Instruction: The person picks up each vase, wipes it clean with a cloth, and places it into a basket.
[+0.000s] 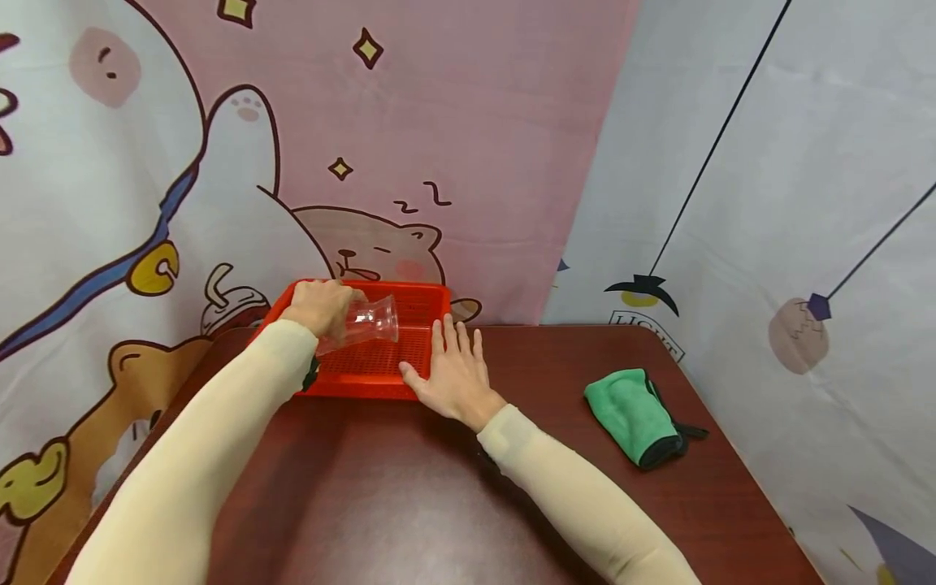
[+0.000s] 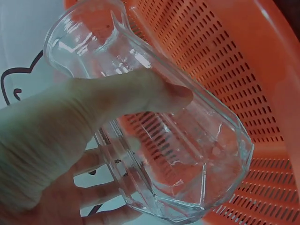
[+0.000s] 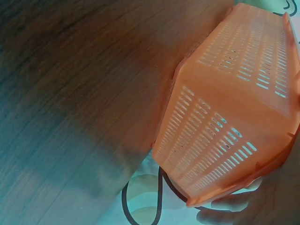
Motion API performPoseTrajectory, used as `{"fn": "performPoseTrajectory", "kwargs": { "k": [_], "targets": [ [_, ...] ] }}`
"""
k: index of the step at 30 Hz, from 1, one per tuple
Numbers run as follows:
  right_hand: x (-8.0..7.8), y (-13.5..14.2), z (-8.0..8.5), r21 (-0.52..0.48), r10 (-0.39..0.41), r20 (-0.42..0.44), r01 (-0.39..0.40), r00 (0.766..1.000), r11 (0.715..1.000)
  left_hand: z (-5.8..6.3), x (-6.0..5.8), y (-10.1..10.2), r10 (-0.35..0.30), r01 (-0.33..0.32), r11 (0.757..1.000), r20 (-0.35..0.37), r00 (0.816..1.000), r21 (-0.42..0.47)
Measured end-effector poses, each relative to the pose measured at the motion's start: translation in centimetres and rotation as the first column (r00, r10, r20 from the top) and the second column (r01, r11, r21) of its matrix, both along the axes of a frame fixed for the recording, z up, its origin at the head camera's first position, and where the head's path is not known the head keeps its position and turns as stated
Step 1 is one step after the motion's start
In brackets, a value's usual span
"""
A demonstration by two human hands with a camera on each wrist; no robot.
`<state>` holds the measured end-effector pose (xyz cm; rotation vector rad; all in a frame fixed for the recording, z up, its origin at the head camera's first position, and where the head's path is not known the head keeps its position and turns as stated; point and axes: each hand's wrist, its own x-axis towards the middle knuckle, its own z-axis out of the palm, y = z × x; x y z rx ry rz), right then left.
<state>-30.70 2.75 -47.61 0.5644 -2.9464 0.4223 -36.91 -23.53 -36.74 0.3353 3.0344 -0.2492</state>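
My left hand (image 1: 322, 310) grips a clear glass vase (image 1: 376, 318) with a flared mouth, tipped on its side above the red plastic basket (image 1: 380, 390). In the left wrist view the thumb lies across the vase's (image 2: 206, 122) side, and the other fingers show through the glass behind it. My right hand (image 1: 457, 374) is at the basket's right end, its fingers straight and spread. The thumb is over the rim there. The right wrist view shows the slotted outer wall of the basket (image 3: 220, 112), with the fingertips (image 3: 229, 202) beside its rim.
A green cloth item (image 1: 632, 414) with black edging and a strap lies on the right side of the dark red-brown table (image 1: 409, 504). Behind the table hangs a cartoon-printed curtain (image 1: 497, 162), close to the basket's back edge.
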Motion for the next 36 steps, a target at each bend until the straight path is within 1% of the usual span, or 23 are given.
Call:
{"fn": "performPoseTrajectory", "kwargs": {
  "k": [3, 9, 13, 17, 26, 36],
  "targets": [
    [0.2, -0.1, 0.1, 0.001, 0.006, 0.001, -0.006, 1.000, 1.000, -0.4, -0.1, 0.0, 0.007, -0.007, 1.000, 0.015, 1.000, 0.002],
    [0.4, -0.4, 0.2, -0.007, 0.015, 0.004, -0.015, 1.000, 1.000, -1.4, -0.6, -0.2, 0.015, -0.016, 1.000, 0.073, 0.997, 0.007],
    [0.4, -0.5, 0.2, -0.003, 0.015, 0.000, -0.015, 1.000, 1.000, -2.2, -0.6, -0.2, 0.006, -0.008, 1.000, 0.110, 0.994, 0.018],
    [0.4, -0.6, 0.1, -0.003, 0.015, -0.002, -0.015, 1.000, 1.000, -2.8, -0.5, -0.1, 0.013, -0.018, 0.999, 0.154, 0.988, 0.032],
    [0.3, -0.5, 0.1, 0.001, 0.004, -0.003, -0.004, 1.000, 1.000, -3.0, -0.2, 0.2, 0.014, -0.022, 0.999, 0.190, 0.982, 0.042],
    [0.0, -0.3, -0.2, -0.002, -0.010, -0.007, 0.010, 1.000, 1.000, -2.9, 0.0, -0.1, 0.006, -0.021, 0.997, 0.203, 0.979, 0.071]
  ]
}}
